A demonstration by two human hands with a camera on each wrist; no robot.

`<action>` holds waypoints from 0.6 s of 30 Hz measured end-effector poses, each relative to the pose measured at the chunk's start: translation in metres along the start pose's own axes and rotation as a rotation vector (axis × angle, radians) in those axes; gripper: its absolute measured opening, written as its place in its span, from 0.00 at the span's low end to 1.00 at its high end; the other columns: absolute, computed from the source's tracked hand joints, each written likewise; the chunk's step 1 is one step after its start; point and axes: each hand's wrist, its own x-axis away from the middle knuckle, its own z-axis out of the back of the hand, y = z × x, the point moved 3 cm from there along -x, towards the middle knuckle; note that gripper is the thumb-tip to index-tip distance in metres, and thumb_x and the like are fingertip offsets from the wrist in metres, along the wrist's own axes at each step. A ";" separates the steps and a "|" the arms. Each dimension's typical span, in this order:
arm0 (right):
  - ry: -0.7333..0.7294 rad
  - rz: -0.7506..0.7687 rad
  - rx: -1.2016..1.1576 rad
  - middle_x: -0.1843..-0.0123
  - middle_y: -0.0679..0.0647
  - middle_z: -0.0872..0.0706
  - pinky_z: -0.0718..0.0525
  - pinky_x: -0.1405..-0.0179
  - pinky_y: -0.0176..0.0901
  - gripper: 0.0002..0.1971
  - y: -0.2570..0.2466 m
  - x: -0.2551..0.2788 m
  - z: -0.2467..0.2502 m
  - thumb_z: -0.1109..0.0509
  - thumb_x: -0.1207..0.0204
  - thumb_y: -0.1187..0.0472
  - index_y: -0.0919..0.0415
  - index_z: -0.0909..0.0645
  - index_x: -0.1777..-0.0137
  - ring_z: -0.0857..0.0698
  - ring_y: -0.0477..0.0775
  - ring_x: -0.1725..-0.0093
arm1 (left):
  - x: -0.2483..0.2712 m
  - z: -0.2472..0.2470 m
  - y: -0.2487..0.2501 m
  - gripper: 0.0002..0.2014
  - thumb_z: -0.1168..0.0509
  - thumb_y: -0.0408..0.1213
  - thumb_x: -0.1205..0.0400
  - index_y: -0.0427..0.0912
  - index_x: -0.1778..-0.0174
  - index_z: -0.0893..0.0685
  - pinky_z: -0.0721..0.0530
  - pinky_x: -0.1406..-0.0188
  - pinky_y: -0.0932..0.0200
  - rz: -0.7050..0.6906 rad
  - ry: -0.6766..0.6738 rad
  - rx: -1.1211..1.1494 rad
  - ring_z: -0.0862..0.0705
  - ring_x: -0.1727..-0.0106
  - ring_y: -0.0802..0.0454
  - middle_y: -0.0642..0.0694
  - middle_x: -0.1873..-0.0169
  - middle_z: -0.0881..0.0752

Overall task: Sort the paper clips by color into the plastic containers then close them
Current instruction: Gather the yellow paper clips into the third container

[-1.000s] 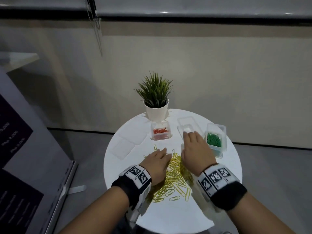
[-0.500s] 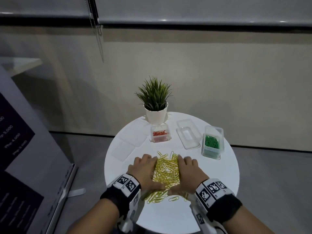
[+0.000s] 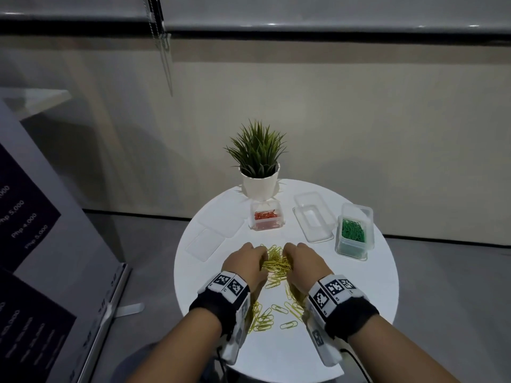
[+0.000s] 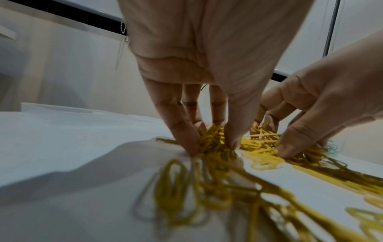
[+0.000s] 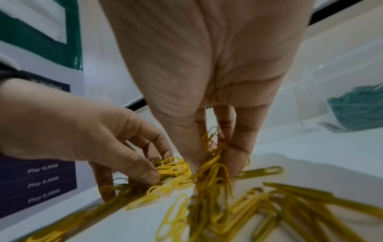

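Both hands gather the yellow paper clips on the round white table.

Left hand (image 3: 243,262) and right hand (image 3: 302,262) sit side by side, fingers curled down and pinching bunches of yellow clips (image 3: 276,265); more lie loose nearer the person. Behind them stand a tub of red clips (image 3: 266,219), an empty tub (image 3: 313,220) and a tub of green clips (image 3: 353,235), all uncovered. Two clear lids (image 3: 203,244) lie to the left, a potted plant (image 3: 258,164) at the back.

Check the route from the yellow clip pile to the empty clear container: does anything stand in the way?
Nothing visible does. Both the left hand and right hand already grip the yellow paper clips, and bare table lies between them and the empty container. The red-clip container and green-clip container sit to either side.
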 end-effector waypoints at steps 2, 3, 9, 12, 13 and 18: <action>0.004 -0.004 -0.013 0.41 0.55 0.21 0.24 0.48 0.43 0.21 0.002 -0.002 0.003 0.36 0.26 0.72 0.53 0.25 0.36 0.19 0.58 0.42 | -0.004 0.002 0.002 0.14 0.33 0.45 0.20 0.52 0.39 0.19 0.21 0.42 0.55 -0.009 0.014 0.006 0.18 0.42 0.45 0.47 0.43 0.20; 0.003 -0.004 -0.018 0.42 0.55 0.20 0.25 0.49 0.42 0.21 0.003 -0.003 0.004 0.36 0.27 0.72 0.53 0.25 0.37 0.19 0.57 0.42 | -0.005 0.003 0.002 0.13 0.33 0.44 0.21 0.52 0.40 0.18 0.22 0.42 0.55 -0.011 0.014 0.016 0.18 0.42 0.46 0.47 0.43 0.19; 0.037 -0.038 -0.138 0.46 0.54 0.13 0.25 0.54 0.38 0.13 0.015 -0.004 0.013 0.33 0.28 0.72 0.53 0.17 0.50 0.16 0.54 0.46 | -0.009 0.003 -0.002 0.06 0.26 0.37 0.27 0.50 0.56 0.14 0.23 0.56 0.63 0.062 0.058 0.264 0.17 0.54 0.52 0.54 0.58 0.16; 0.057 -0.033 -0.182 0.49 0.54 0.12 0.23 0.53 0.39 0.10 0.018 -0.001 0.016 0.30 0.28 0.70 0.57 0.13 0.51 0.16 0.53 0.49 | -0.009 0.002 -0.003 0.07 0.25 0.38 0.28 0.50 0.55 0.11 0.26 0.57 0.66 0.090 0.078 0.347 0.19 0.57 0.56 0.55 0.60 0.15; 0.065 -0.036 -0.203 0.50 0.54 0.11 0.23 0.54 0.38 0.09 0.019 0.000 0.017 0.29 0.28 0.69 0.58 0.12 0.52 0.16 0.51 0.51 | -0.009 0.003 -0.003 0.07 0.24 0.38 0.28 0.49 0.56 0.10 0.26 0.58 0.67 0.096 0.084 0.374 0.19 0.58 0.57 0.54 0.60 0.13; 0.059 -0.072 -0.369 0.59 0.52 0.14 0.23 0.66 0.31 0.06 0.029 0.001 0.019 0.23 0.29 0.65 0.55 0.12 0.55 0.18 0.47 0.64 | -0.007 0.005 -0.005 0.07 0.22 0.37 0.29 0.47 0.57 0.08 0.25 0.57 0.67 0.126 0.118 0.527 0.18 0.58 0.58 0.55 0.62 0.13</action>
